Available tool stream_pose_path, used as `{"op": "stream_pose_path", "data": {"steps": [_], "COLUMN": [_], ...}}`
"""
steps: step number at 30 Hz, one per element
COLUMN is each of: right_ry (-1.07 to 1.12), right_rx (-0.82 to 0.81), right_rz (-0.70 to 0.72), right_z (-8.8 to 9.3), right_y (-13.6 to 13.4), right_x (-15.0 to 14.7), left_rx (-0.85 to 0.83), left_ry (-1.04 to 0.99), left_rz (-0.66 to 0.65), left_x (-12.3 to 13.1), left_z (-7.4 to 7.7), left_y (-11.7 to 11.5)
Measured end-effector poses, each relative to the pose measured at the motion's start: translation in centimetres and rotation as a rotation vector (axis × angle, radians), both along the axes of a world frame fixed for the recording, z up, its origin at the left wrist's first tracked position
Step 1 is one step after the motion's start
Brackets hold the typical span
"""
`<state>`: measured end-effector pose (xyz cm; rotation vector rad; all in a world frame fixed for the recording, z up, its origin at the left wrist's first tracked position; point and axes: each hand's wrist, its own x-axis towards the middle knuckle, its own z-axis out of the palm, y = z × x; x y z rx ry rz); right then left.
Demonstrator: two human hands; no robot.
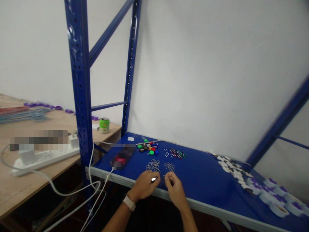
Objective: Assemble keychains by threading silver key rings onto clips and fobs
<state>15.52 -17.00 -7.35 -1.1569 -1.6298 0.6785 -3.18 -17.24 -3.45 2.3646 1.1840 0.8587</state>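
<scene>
Left hand: the left hand [145, 185] is over the front edge of the blue bench [205, 183], fingers narrowed around a small shiny piece [154, 179]; its exact kind cannot be made out.
Right hand: the right hand [174, 187] is just beside the left one, not touching it, with fingers curled in and tips close together; whether they hold anything, I cannot tell.
Large rings: a loose pile of large metal rings [153, 165] lies on the blue bench just beyond the left hand.
Small rings: a pile of small metal rings [169, 166] lies just beyond the right fingertips, to the right of the large ones.
Coloured discs: round pieces [151, 152] in green, red, blue and dark tones are heaped behind the large rings.
Clips: coloured and silvery clips [177, 154] spread out behind the small rings.
Wrist: a pale watch [129, 203] on the left arm.
Right end: flat white pieces [231, 167], then white and purple round items [277, 201], well apart from the hands.
Left side: a wooden bench [65, 122] carries a green can [104, 125] and a white power strip [51, 159]; a blue post [80, 80] stands between the benches.
</scene>
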Motion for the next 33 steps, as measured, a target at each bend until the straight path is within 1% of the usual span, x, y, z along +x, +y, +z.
{"op": "stream_pose_path", "data": {"steps": [8, 18, 22, 33], "right_ry": [-0.062, -0.198, -0.228, -0.179], "right_rx": [-0.052, -0.015, -0.009, -0.037], "right_rz": [0.075, 0.095, 0.097, 0.069], "right_z": [0.4, 2.0, 2.4, 2.0], "right_y": [-0.3, -1.0, -1.1, -1.0], "right_x": [-0.1, -0.5, -0.5, -0.3], "left_rx": [-0.019, -0.022, -0.021, 0.002], "left_ry": [-0.019, -0.045, -0.019, 0.029], "left_rz": [-0.035, -0.070, -0.049, 0.005], "left_x": [-0.2, -0.1, -0.2, 0.0], "left_z": [-0.3, -0.5, -0.5, -0.3], "left_y": [0.4, 0.6, 0.5, 0.2]}}
